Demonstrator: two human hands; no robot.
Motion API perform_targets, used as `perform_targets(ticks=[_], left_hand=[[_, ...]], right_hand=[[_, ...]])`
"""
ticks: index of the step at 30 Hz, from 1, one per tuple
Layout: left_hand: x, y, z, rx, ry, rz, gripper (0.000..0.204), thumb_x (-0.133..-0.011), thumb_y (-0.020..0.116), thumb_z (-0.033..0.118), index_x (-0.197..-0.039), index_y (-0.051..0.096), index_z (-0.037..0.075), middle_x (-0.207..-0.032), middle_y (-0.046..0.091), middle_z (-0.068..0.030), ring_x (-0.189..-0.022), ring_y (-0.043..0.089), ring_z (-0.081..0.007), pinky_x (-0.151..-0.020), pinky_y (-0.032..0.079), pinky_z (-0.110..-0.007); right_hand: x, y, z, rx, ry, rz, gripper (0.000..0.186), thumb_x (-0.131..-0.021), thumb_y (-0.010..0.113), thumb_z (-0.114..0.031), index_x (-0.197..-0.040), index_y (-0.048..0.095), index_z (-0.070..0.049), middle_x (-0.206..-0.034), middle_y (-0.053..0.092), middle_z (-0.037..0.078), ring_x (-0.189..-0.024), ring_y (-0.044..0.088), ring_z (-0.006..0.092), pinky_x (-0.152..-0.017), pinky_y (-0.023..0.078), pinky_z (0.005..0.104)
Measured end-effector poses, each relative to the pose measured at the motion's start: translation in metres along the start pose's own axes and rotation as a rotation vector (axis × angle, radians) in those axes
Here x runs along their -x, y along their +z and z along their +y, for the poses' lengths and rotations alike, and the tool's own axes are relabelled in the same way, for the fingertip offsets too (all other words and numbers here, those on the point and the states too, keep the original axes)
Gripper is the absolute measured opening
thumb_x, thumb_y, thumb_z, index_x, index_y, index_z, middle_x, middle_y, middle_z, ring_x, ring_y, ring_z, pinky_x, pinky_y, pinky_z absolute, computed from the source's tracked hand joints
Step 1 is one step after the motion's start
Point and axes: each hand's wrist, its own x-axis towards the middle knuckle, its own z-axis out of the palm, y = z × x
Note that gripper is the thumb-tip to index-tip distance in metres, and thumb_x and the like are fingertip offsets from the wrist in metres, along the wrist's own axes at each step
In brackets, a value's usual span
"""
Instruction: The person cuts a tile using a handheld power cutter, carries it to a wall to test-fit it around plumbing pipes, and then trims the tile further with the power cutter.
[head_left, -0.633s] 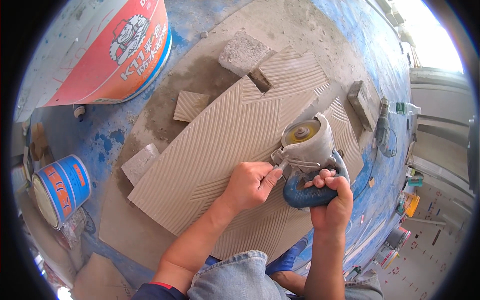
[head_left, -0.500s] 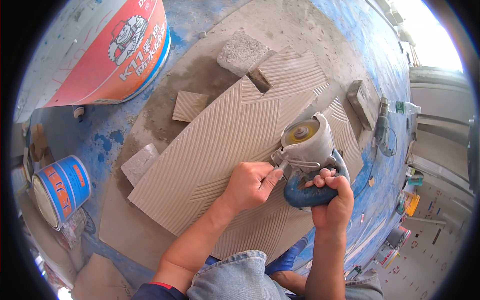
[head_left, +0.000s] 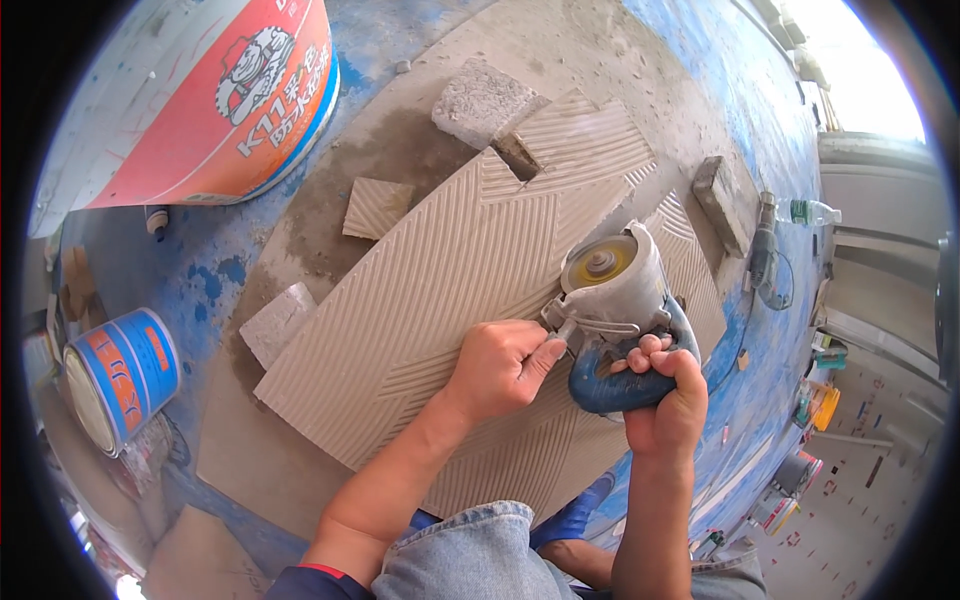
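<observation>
My right hand (head_left: 668, 395) is wrapped round the blue loop handle of a tile cutter (head_left: 620, 335). The cutter's grey guard and yellow-centred disc (head_left: 602, 262) face up towards me. With my left hand (head_left: 505, 368) I pinch a small knob or lever on the cutter's left side; the fingers hide most of it. Under the tool lies a large beige tile (head_left: 450, 280) with ridges on its upper face and a rectangular notch at its far edge. Whether the disc turns or touches the tile I cannot tell.
Rough blocks (head_left: 485, 103) and a grey brick (head_left: 725, 207) lie round the tile, with a small ridged offcut (head_left: 377, 208) to its left. A large red-and-white bucket (head_left: 230, 110) stands far left, a blue can (head_left: 125, 380) nearer. A corded power tool (head_left: 766, 255) and bottle (head_left: 808, 213) lie right.
The view has shifted very slightly. Both hands keep the same grip, and the cutter stays at nearly the same spot over the tile.
</observation>
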Motion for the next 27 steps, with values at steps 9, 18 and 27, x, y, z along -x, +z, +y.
perform_targets(ticks=[9, 18, 27], left_hand=[[0.000, 0.001, -0.001, -0.033, 0.047, 0.005, 0.039, -0.091, 0.061, 0.021, -0.061, 0.048, 0.000, -0.056, 0.045, -0.0144, -0.050, 0.045, -0.0333, -0.048, 0.034, -0.040], [0.000, 0.002, -0.001, -0.078, 0.077, -0.001, 0.039, -0.089, 0.063, 0.021, -0.060, 0.049, 0.001, -0.056, 0.046, -0.0143, -0.051, 0.046, -0.0334, -0.048, 0.035, -0.041], [-0.001, 0.003, 0.001, -0.124, 0.100, -0.009, 0.038, -0.087, 0.065, 0.022, -0.060, 0.050, 0.001, -0.057, 0.048, -0.0137, -0.054, 0.049, -0.0334, -0.050, 0.038, -0.041]], right_hand=[[-0.001, -0.001, -0.001, 0.019, 0.011, 0.006, 0.008, -0.074, 0.050, -0.001, -0.080, 0.048, -0.006, -0.078, 0.050, 0.004, -0.070, 0.050, 0.0165, -0.070, 0.048, 0.0358], [-0.002, -0.006, -0.002, 0.033, 0.004, 0.006, 0.008, -0.074, 0.051, -0.002, -0.081, 0.049, -0.005, -0.079, 0.051, 0.005, -0.070, 0.051, 0.0167, -0.071, 0.048, 0.0363], [-0.004, -0.012, -0.004, 0.031, 0.012, -0.020, 0.009, -0.074, 0.052, -0.003, -0.083, 0.050, -0.004, -0.080, 0.053, 0.005, -0.071, 0.052, 0.0168, -0.071, 0.048, 0.0359]])
